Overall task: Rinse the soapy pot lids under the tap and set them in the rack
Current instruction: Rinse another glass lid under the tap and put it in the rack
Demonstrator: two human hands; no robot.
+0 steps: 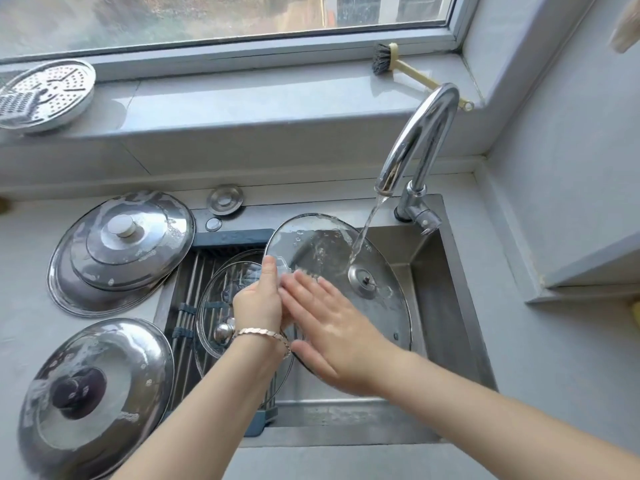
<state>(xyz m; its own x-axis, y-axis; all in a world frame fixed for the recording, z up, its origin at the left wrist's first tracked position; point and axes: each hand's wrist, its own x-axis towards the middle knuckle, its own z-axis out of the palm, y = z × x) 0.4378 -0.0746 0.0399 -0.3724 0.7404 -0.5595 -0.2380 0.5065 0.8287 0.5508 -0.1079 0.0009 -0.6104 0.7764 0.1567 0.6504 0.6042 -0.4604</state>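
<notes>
Sink (446,306): big glass lid (322,244) tilted over it, water from the tap (415,133) hitting it. Rear steel lid (121,251) and front steel lid (97,393) on counter left of sink, soapy. Rack (188,292) across sink's left side, holding small glass lid (221,289). Right hand (332,327) has fingers straight, flat on big glass lid. Left hand (258,303) is curled, gripping its left rim.
</notes>
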